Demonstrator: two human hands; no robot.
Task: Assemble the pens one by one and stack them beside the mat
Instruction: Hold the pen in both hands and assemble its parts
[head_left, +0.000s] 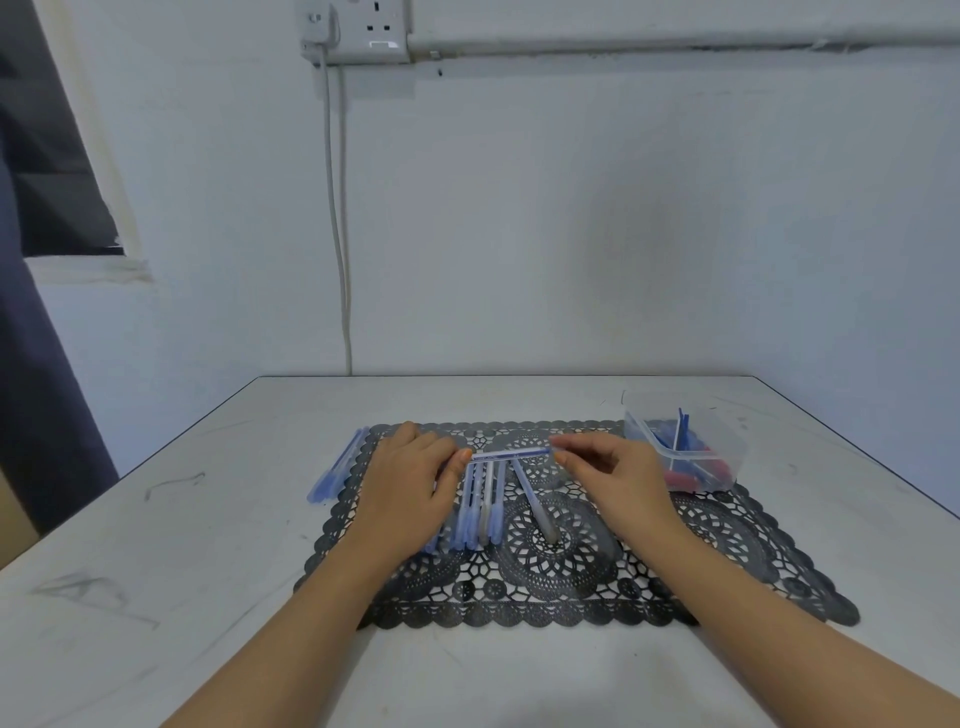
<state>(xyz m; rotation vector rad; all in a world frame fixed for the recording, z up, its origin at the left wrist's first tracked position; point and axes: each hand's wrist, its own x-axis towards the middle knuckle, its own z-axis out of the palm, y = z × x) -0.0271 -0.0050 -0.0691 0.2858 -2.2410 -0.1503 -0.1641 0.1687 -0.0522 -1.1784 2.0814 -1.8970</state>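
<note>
One pen (511, 453) at frame centre, each end pinched in the fingers of the left hand (410, 483) and right hand (618, 473), above the mat (571, 582) on the worktop (156, 571). Below it is a row of pens (480, 512) of roughly five, partly hidden by the left hand, and a lone barrel (535, 506). A stack (337, 467) lies left of the mat; a parts tub (727, 457) sits right.

Two arms in shot, both bare: the forearms run uncovered from the near edge of the desk (156, 597) all the way up to the wrists. The left hand (410, 483) is bare, and so is the right hand (623, 478). The forearms look slender, narrowing at the wrists, and the fingers are slim. The nails seem short, though they are too small and soft-focused to say more.
</note>
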